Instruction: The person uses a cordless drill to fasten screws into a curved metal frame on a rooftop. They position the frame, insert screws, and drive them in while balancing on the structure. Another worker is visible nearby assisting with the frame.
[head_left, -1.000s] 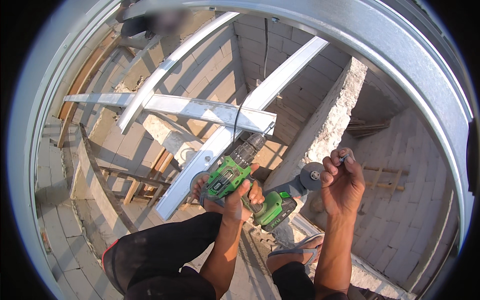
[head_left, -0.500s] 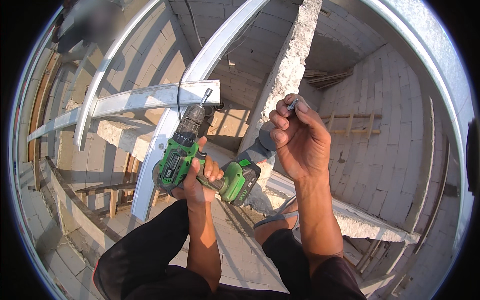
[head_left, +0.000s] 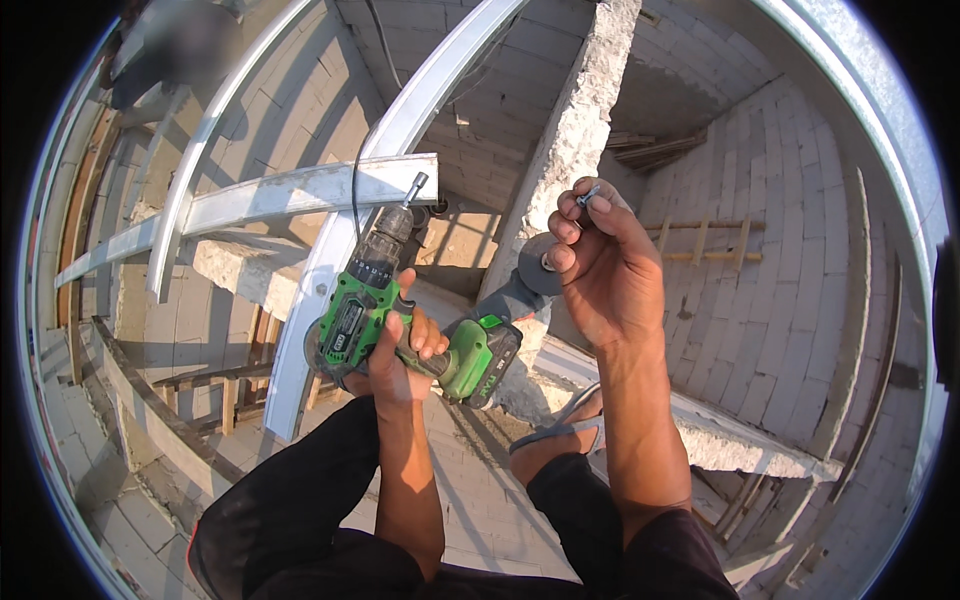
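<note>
My left hand (head_left: 405, 350) is closed round the grip of a green and black cordless drill (head_left: 355, 305), which points up and away. A silvery socket bit (head_left: 415, 187) sticks out of its chuck, near the end of a metal channel (head_left: 300, 190). To the right, my right hand (head_left: 610, 255) is raised, pinching a small silvery screw (head_left: 587, 197) between thumb and fingers. Partly hidden behind the drill's battery and my right hand lies an angle grinder (head_left: 512, 298), its grey disc (head_left: 538, 264) showing beside my fingers.
Long metal channels (head_left: 440, 75) cross the open framing. A rough concrete beam (head_left: 590, 95) runs away from me above a block-walled space far below. My sandalled foot (head_left: 560, 440) rests near the concrete ledge (head_left: 740, 445). Wooden slats (head_left: 700, 255) lie lower down. A dark blurred shape (head_left: 175, 50) is at upper left.
The screw has turned in my right fingertips and shows more plainly. My right hand has shifted slightly right, uncovering more of the grinder disc. The drill has hardly moved.
</note>
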